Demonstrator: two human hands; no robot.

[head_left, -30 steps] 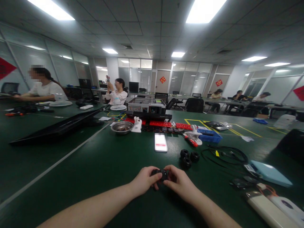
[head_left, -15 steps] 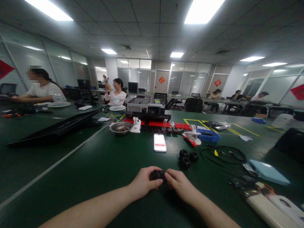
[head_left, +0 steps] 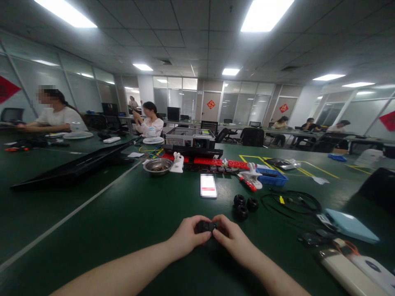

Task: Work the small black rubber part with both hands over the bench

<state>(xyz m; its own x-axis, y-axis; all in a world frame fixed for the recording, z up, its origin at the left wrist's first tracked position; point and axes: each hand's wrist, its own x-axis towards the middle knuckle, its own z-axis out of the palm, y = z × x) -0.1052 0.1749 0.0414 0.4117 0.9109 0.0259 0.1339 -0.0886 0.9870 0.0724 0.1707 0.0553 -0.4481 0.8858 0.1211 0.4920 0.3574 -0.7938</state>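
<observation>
Both my hands meet low in the middle of the view over the green table (head_left: 123, 213). My left hand (head_left: 187, 236) and my right hand (head_left: 232, 238) are closed from either side on one small round black part (head_left: 205, 226), pinched between the fingertips. Three more black ring-shaped parts (head_left: 245, 205) lie in a cluster a little beyond my right hand. A phone (head_left: 208, 185) lies flat farther out, straight ahead.
A steel bowl (head_left: 158, 165), red strips (head_left: 216, 161), a blue tray (head_left: 272, 176) and a red-handled tool (head_left: 247, 183) lie at mid-table. Black cables (head_left: 293, 201), a light blue case (head_left: 350, 224) and white devices (head_left: 352, 273) sit right. A dark panel (head_left: 74, 166) lies left. People sit at far desks.
My hands stay together on the small black part; the fingers have shifted slightly around it. The view has barely moved.
</observation>
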